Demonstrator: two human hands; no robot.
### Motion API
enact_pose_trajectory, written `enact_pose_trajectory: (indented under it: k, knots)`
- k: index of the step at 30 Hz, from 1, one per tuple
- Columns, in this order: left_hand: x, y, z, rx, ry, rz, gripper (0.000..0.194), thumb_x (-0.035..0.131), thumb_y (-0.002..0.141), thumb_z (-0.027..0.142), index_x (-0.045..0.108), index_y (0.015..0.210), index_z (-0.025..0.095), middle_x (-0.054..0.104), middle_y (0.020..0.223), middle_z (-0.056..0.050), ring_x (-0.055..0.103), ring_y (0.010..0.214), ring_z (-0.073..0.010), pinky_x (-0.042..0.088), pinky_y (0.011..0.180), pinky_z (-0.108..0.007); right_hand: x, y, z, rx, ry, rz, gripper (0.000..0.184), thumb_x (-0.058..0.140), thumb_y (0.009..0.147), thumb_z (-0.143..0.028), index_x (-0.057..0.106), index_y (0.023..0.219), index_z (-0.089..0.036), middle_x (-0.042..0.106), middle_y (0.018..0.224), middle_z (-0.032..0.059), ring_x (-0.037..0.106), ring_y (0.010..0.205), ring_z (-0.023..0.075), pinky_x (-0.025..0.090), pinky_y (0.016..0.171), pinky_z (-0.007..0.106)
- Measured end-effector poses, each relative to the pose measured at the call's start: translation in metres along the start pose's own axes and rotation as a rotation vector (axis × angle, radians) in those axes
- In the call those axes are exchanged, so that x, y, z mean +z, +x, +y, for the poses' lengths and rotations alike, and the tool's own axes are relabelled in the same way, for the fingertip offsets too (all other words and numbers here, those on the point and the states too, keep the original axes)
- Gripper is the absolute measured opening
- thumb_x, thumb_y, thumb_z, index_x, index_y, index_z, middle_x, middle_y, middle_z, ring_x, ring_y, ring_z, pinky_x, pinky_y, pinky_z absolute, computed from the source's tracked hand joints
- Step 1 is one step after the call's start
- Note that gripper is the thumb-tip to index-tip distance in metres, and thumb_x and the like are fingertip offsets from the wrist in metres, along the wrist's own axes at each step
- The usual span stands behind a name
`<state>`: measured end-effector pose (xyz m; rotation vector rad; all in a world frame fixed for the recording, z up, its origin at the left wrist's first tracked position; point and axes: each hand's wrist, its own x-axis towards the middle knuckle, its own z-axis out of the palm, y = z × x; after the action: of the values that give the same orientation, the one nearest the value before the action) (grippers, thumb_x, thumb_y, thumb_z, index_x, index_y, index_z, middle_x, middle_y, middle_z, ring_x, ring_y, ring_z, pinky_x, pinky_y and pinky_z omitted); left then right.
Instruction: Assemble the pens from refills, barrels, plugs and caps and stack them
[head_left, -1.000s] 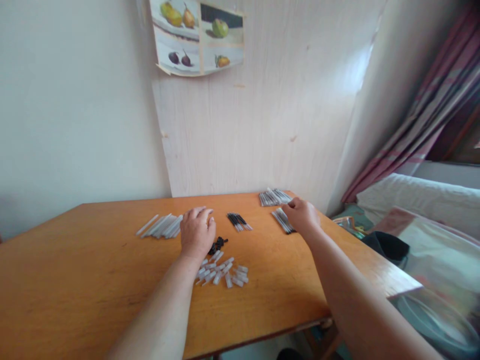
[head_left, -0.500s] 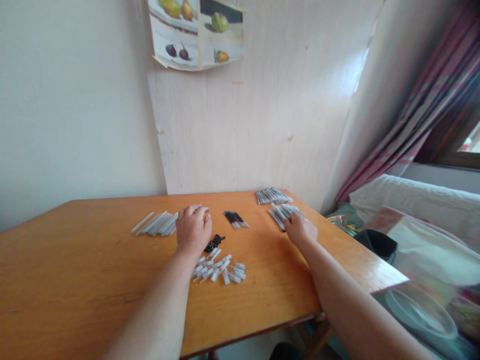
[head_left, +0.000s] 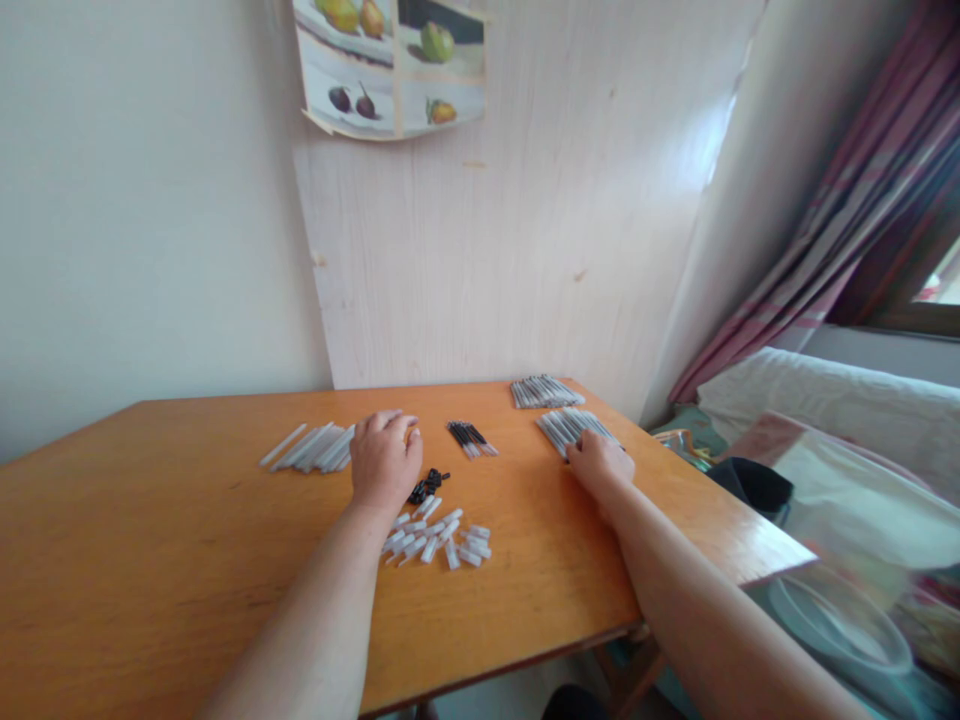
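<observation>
My left hand (head_left: 386,460) hovers palm down over the middle of the table with its fingers apart and nothing visible in them. Clear plastic tubes (head_left: 319,447) lie just left of it. On its right are small black parts (head_left: 429,484) and slim black sticks with pale ends (head_left: 471,439). Short translucent white caps (head_left: 439,535) are scattered nearer to me. My right hand (head_left: 600,462) rests at the near end of a row of grey pen-like sticks (head_left: 570,428), its fingers curled and touching them. Whatever is between those fingertips is hidden.
Behind the row lies another bundle of the same sticks (head_left: 547,391). The wooden table (head_left: 187,560) ends at the wall, and its right edge slants past a dark container (head_left: 752,487) and a clear plastic tub (head_left: 840,625). Fruit pictures (head_left: 394,70) hang above.
A pale stick that jutted from my right fingertips across the row now lies in line with the others. My right hand has shifted very slightly; my left has stayed put.
</observation>
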<state>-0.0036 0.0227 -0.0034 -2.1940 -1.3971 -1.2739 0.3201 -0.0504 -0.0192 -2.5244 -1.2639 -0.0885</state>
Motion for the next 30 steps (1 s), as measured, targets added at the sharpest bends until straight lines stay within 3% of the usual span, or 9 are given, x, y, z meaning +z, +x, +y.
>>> enact_pose_trajectory:
  k: [12,21,30]
  knots:
    - [-0.0021,0.0001,0.0009,0.012,0.01,0.007,0.027,0.049,0.086,0.029,0.069,0.099,0.018,0.065,0.108,-0.013,0.054,0.108,-0.0279,0.037,0.1,-0.045,-0.0012,0.0006,0.002,0.004,0.019,-0.006,0.034,0.044,0.085,-0.052,0.063,0.088,-0.024,0.068,0.096,0.0098,0.064,0.093,0.0282,0.049,0.071,0.038]
    - [0.0007,-0.0001,-0.0027,0.01,0.032,0.024,0.025,0.051,0.085,0.029,0.069,0.098,0.019,0.065,0.108,-0.012,0.055,0.108,-0.0272,0.039,0.099,-0.044,-0.0038,0.001,0.0006,0.026,0.016,-0.054,0.039,0.044,0.086,-0.056,0.065,0.094,-0.024,0.068,0.105,0.0093,0.063,0.099,0.0271,0.049,0.078,0.038]
    - [0.0007,0.0015,-0.0022,-0.015,0.006,0.026,0.023,0.052,0.084,0.028,0.07,0.096,0.019,0.067,0.105,-0.01,0.056,0.106,-0.0265,0.039,0.099,-0.043,-0.008,0.0061,0.0096,0.111,0.131,0.027,0.048,0.029,0.093,-0.048,0.067,0.102,-0.022,0.068,0.107,0.0141,0.064,0.099,0.027,0.047,0.076,0.035]
